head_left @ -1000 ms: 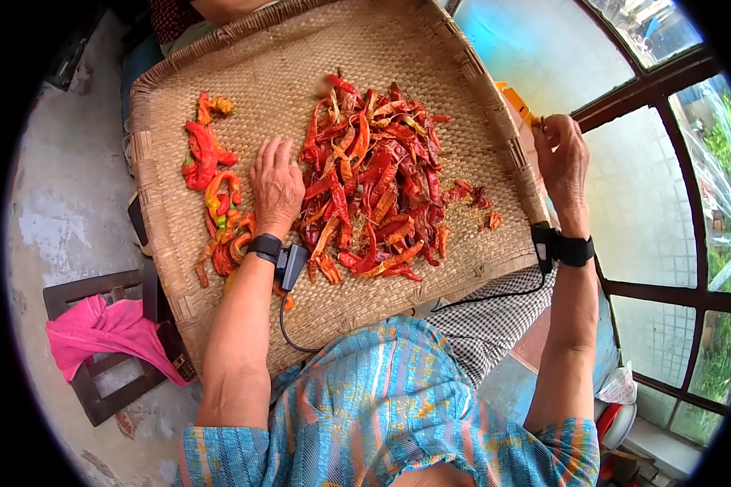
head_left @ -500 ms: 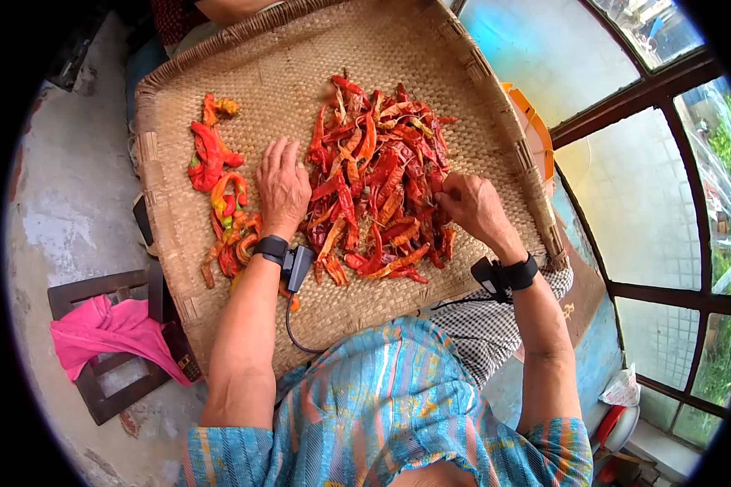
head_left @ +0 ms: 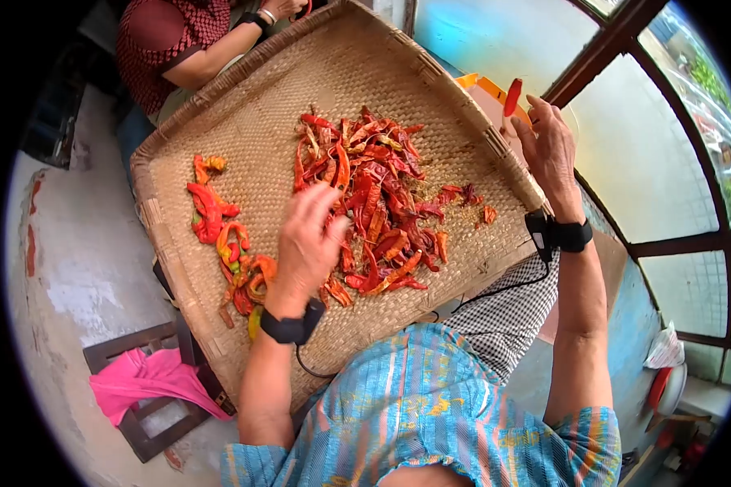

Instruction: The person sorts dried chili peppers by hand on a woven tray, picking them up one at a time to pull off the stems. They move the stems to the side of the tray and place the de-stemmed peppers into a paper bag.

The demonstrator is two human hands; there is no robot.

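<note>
- Taking up most of the view: woven tray (head_left: 252, 134), tilted in frame, all chilli groups on it.
- Another person (head_left: 191, 28) past the far left corner, dark red patterned top, one wrist banded.
- Stool (head_left: 134, 339) left of tray, pink cloth (head_left: 150, 377) draped over it.
- Chilli heap (head_left: 378, 203) mid-tray, dry-looking, wrinkled, red to orange. Bulk sits here, so plenty looks left to go through.
- Side group (head_left: 209, 213) along left part of tray, brighter and plumper, some green and yellow; seems already set apart.
- Left hand (head_left: 304, 243) blurred, over heap's left edge, fingers and thumb apart, nothing seen in it; contact unclear.
- Right hand (head_left: 554, 150) beyond the right rim, thumb and forefinger apart.
- Orange-edged container (head_left: 491, 89) outside that rim, partly hidden; contents can't be made out.
- Few scraps (head_left: 490, 214) right of heap.
- Single red chilli (head_left: 512, 97) by right fingertips, over container; looks loose, can't tell if touching.
</note>
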